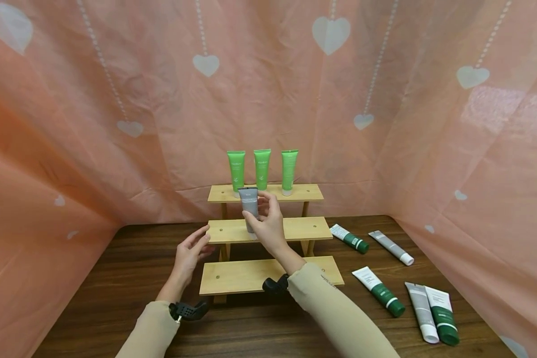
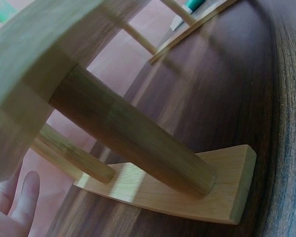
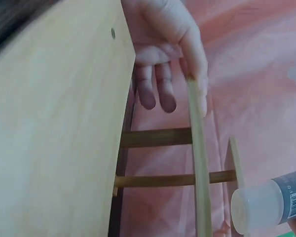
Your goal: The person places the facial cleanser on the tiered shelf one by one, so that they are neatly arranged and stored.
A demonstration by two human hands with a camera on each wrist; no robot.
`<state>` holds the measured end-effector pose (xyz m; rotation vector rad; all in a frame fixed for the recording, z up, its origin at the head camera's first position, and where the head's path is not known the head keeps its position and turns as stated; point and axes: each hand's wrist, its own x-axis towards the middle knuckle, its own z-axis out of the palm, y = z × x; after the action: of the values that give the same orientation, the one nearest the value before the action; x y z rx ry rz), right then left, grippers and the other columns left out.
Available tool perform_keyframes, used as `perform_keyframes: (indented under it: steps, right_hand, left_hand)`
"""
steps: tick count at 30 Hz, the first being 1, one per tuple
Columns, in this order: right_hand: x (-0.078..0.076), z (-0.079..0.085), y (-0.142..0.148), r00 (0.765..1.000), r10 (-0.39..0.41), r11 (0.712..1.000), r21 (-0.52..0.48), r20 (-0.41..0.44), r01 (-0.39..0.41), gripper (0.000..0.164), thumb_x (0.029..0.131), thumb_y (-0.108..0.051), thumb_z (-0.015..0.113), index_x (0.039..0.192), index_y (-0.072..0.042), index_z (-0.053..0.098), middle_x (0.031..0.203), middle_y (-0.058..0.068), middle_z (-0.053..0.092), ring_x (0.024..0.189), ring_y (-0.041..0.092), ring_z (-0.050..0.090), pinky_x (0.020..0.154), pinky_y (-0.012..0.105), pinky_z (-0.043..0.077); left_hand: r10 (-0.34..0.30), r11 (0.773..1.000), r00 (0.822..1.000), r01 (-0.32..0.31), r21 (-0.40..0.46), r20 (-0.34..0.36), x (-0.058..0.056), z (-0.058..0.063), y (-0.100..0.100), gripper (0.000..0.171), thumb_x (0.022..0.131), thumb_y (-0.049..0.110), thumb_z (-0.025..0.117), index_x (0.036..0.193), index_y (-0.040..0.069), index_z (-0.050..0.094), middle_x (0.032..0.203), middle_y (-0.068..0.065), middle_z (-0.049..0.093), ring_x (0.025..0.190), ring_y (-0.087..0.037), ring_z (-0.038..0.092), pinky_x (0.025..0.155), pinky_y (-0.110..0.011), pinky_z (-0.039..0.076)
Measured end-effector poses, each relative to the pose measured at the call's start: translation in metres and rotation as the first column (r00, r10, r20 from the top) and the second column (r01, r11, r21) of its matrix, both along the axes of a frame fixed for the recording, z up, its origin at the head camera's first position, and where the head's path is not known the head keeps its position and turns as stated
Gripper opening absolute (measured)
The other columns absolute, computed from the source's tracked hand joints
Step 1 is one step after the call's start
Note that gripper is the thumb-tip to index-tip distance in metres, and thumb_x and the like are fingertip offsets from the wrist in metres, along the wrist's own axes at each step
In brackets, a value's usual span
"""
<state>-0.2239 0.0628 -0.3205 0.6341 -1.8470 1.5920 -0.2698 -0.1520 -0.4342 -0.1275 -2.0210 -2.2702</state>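
My right hand [image 1: 269, 226] pinches a grey squeeze tube [image 1: 249, 201] between thumb and fingers, its white cap down. In the right wrist view a gap shows between the tube's translucent cap [image 3: 256, 207] and the middle shelf [image 3: 200, 163]. My left hand [image 1: 192, 251] rests at the left end of the wooden three-tier stand's middle board [image 1: 232, 231], fingers fairly straight. In the left wrist view, fingertips [image 2: 29, 190] show loosely extended beside the board's underside. Three green tubes [image 1: 262, 169] stand in a row on the top board [image 1: 215, 194], behind the grey tube.
On the dark wooden table [image 1: 130, 278], right of the stand, lie two grey tubes [image 1: 391, 247] and several green-and-white tubes [image 1: 378, 291]. The stand's bottom board [image 1: 232, 278] is nearest me. A pink curtain [image 1: 161, 99] with hearts surrounds the table.
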Motion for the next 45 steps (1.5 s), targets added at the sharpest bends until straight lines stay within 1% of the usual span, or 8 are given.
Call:
perform_keyframes:
  steps: [9,17,22,25,30,34,38,45]
  right_hand:
    - [-0.021,0.004,-0.015,0.996,0.052,0.999,0.003,0.068,-0.052,0.049,0.08,0.009,0.067,0.12,0.008,0.038,0.104,0.027,0.045,0.08,0.036,0.057,0.073,0.039,0.053]
    - [-0.033,0.0,-0.019,0.987,0.103,0.995,-0.01,0.126,-0.103,0.046,0.079,0.01,0.067,0.114,0.01,0.036,0.102,0.027,0.045,0.078,0.038,0.057,0.079,0.045,0.049]
    - [-0.038,-0.004,-0.018,0.978,0.141,0.99,0.007,0.155,-0.144,0.046,0.08,0.009,0.067,0.113,0.011,0.035,0.103,0.028,0.045,0.083,0.039,0.058,0.08,0.044,0.049]
    - [-0.038,-0.006,-0.016,0.973,0.166,0.985,0.01,0.159,-0.17,0.046,0.081,0.01,0.066,0.115,0.011,0.034,0.104,0.028,0.045,0.086,0.04,0.058,0.082,0.044,0.048]
    - [-0.035,-0.004,-0.014,0.971,0.176,0.981,0.048,0.164,-0.186,0.047,0.083,0.008,0.065,0.119,0.009,0.036,0.106,0.029,0.047,0.089,0.041,0.056,0.082,0.045,0.047]
    - [-0.034,-0.004,-0.012,0.975,0.168,0.98,0.082,0.145,-0.182,0.046,0.083,0.007,0.065,0.121,0.009,0.04,0.106,0.029,0.05,0.092,0.041,0.054,0.083,0.05,0.046]
    - [-0.034,-0.008,-0.008,0.973,0.188,0.976,0.085,0.134,-0.2,0.046,0.081,0.009,0.066,0.121,0.01,0.042,0.105,0.031,0.051,0.094,0.044,0.053,0.084,0.056,0.043]
    - [-0.03,-0.014,0.003,0.959,0.219,0.971,0.058,0.182,-0.232,0.05,0.082,0.007,0.066,0.124,0.013,0.041,0.11,0.034,0.049,0.099,0.05,0.052,0.088,0.054,0.043]
  left_hand:
    - [0.003,1.0,1.0,-0.003,-0.002,0.015,0.001,0.003,0.0,0.047,0.087,0.031,0.066,0.129,0.013,0.056,0.093,-0.002,0.066,0.082,-0.025,0.066,0.082,-0.041,0.051]
    - [-0.022,1.0,0.999,0.022,0.012,0.03,0.015,0.018,0.003,0.042,0.092,0.019,0.061,0.131,0.008,0.053,0.092,-0.005,0.065,0.087,-0.034,0.064,0.087,-0.049,0.046]
    - [-0.012,1.0,1.0,0.012,0.018,0.022,0.008,0.008,0.003,0.043,0.089,0.026,0.065,0.129,0.012,0.056,0.094,-0.005,0.066,0.086,-0.032,0.065,0.084,-0.045,0.049]
    - [-0.007,1.0,1.0,0.007,0.011,0.016,0.003,0.003,0.002,0.045,0.088,0.03,0.065,0.129,0.014,0.056,0.094,-0.003,0.065,0.085,-0.031,0.065,0.083,-0.043,0.05]
    - [0.004,0.999,1.0,-0.004,-0.042,-0.006,0.0,0.005,-0.001,0.045,0.088,0.03,0.065,0.129,0.013,0.057,0.097,-0.007,0.064,0.082,-0.028,0.065,0.079,-0.039,0.052]
    - [-0.008,0.994,0.999,0.004,-0.106,-0.044,-0.001,0.01,-0.002,0.043,0.089,0.03,0.064,0.127,0.012,0.057,0.1,-0.012,0.062,0.083,-0.029,0.064,0.084,-0.047,0.049]
    - [-0.022,0.991,0.999,0.018,-0.129,-0.031,-0.002,0.014,-0.003,0.042,0.089,0.028,0.064,0.127,0.011,0.057,0.103,-0.012,0.061,0.087,-0.03,0.063,0.087,-0.052,0.045]
    - [-0.019,0.99,1.0,0.019,-0.138,0.005,-0.003,0.016,-0.004,0.046,0.088,0.032,0.066,0.127,0.01,0.057,0.112,-0.011,0.059,0.091,-0.027,0.063,0.078,-0.033,0.052]
